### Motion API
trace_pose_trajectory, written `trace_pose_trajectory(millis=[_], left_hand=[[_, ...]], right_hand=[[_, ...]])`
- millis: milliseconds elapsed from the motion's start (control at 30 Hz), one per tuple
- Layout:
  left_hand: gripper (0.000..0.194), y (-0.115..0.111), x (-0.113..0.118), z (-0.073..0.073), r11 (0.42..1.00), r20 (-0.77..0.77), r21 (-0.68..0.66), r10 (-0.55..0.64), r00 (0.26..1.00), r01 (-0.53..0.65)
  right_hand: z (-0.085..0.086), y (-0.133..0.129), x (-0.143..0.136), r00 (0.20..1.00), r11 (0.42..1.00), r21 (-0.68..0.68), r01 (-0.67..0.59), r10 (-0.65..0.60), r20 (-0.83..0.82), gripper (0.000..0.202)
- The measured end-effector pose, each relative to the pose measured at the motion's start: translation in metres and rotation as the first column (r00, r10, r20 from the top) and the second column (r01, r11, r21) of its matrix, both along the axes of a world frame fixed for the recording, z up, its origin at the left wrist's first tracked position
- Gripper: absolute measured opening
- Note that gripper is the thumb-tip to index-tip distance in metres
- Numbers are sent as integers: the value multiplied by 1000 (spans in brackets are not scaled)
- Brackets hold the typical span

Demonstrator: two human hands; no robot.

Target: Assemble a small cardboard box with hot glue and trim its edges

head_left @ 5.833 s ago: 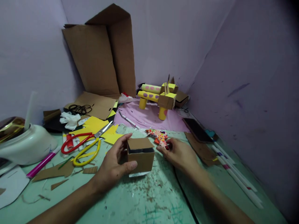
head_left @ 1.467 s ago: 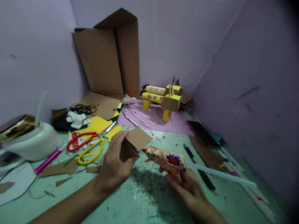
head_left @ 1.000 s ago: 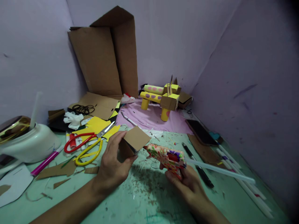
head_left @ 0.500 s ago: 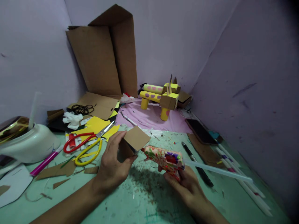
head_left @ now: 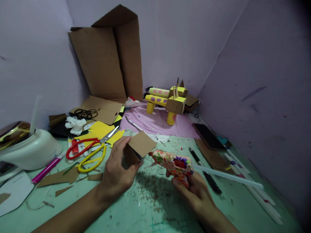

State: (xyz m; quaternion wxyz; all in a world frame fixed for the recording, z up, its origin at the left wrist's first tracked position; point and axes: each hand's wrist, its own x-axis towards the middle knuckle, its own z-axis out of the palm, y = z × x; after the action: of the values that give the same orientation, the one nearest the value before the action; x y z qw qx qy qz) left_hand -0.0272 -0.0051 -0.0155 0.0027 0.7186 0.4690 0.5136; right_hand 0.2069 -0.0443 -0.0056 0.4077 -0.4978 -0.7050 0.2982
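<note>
My left hand [head_left: 121,168] grips a small cardboard box [head_left: 142,144] between thumb and fingers, its flat square face turned up. In my right hand [head_left: 191,191] is a hot glue gun [head_left: 172,163] with a flowery pattern, held by its handle. A long translucent glue stick [head_left: 228,177] sticks out of the gun's back end. The nozzle points left at the box's near right side, a small gap apart from it. Left of my left hand lie scissors [head_left: 103,139] with one red and one yellow handle, on yellow paper [head_left: 94,129].
Yellow cardboard animal figures [head_left: 157,99] stand at the back on a pink cloth [head_left: 136,119]. A craft knife [head_left: 205,171], a phone [head_left: 209,137] and more glue sticks [head_left: 263,202] lie right. A white pot [head_left: 39,150] and a magenta marker [head_left: 46,170] are left. A large cardboard box [head_left: 102,61] leans behind.
My right hand has shifted the glue gun slightly to the right, so its nozzle is a little farther from the box. My left hand has kept its place.
</note>
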Motion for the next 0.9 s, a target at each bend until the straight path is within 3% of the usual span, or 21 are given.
trace_pose_trajectory(millis=[400, 900], left_hand=[[65, 1, -1, 0, 999, 22, -38, 0, 1000, 1], [67, 0, -3, 1, 999, 28, -42, -13, 1000, 14]], right_hand=[[-5, 4, 1, 997, 996, -91, 8, -15, -81, 21], [-7, 5, 6, 995, 994, -99, 51, -59, -77, 23]])
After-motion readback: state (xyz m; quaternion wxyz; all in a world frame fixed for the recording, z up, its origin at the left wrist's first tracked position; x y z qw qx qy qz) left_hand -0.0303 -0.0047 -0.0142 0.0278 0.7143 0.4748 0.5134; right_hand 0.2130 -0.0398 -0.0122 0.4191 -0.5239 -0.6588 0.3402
